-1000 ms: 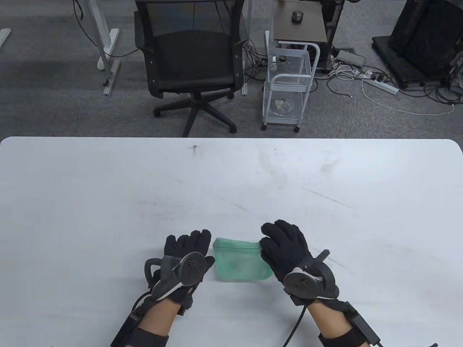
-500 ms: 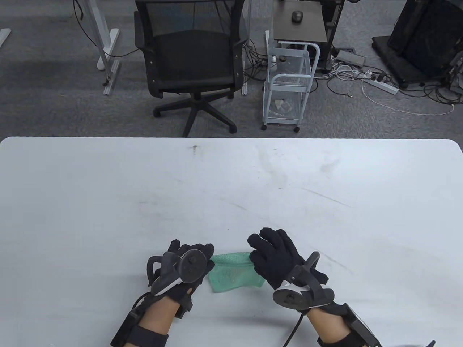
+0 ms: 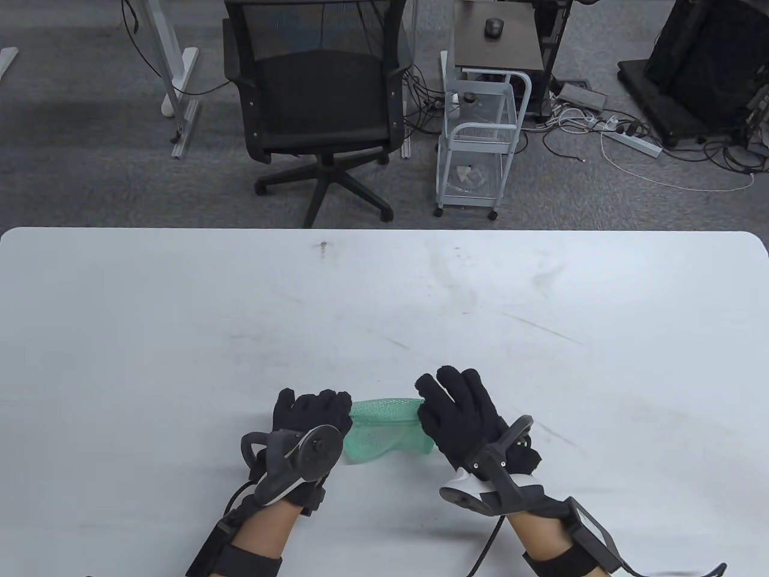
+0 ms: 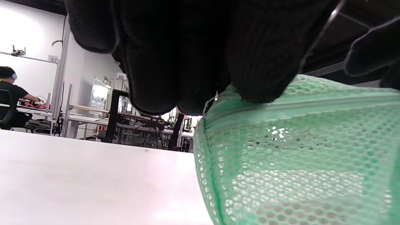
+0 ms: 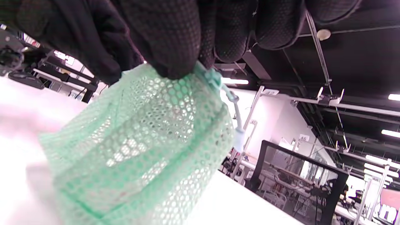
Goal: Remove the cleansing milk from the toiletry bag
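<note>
Table view: both hands grip toiletry bag (image 3: pixel 384 430).

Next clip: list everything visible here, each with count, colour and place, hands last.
Green mesh toiletry bag: one, on the table's near edge, between both hands.
Zipper pull: one, pale green, hanging at the bag's top, right wrist view.
White table: one, fills the lower half.
Black mesh office chair: one, beyond the table.
White wire trolley: one, right of the chair.
Dark side table: one, behind the trolley, a mouse on it.
White power strip: one, on the floor, far right.
Left hand: black glove, grips the bag's left end.
Right hand: black glove, pinches the bag's top right.
</note>
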The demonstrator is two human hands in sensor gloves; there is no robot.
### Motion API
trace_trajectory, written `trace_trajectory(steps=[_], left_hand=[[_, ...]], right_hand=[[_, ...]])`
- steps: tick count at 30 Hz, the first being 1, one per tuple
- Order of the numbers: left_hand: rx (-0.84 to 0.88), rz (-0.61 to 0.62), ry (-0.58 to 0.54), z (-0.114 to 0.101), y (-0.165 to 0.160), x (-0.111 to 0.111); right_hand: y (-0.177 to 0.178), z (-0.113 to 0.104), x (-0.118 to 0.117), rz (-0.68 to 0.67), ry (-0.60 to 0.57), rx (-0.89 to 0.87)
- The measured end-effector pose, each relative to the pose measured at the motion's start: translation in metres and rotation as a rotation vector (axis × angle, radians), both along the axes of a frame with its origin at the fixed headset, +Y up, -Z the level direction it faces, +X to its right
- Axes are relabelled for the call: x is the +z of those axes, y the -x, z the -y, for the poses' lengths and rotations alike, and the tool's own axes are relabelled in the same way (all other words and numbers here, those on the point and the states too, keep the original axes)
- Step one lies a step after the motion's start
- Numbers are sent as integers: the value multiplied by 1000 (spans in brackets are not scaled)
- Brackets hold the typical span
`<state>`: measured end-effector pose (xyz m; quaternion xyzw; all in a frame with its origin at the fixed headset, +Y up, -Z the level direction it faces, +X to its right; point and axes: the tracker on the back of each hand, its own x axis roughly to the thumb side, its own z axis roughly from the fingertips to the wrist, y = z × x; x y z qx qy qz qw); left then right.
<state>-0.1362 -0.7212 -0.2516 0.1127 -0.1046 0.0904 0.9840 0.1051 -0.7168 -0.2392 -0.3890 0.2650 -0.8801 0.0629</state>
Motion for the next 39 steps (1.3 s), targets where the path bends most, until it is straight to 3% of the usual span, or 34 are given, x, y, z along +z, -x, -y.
trace_trajectory(steps=[4,10,18,24,28,31,39], left_hand=[[-9,37,97,5,-1,-3],[42,69,152,7,1,-3],[42,85,134,5,-3,0],[28,104,171,7,-5,0],[23,104,186,6,-6,0],[22,107,189,6,-6,0],[22,108,186,7,-7,0]], right_hand=[[-2,3,-4,12,157,26],[-16,-6,-8,1,346,-126],[-46,-13,-21,189,418,-325],[-74,10,-49,396,691,-365],[-82,31,-62,341,896,-350],[-78,40,-64,283,963,-336],[-56,42,-55,155,950,-337]])
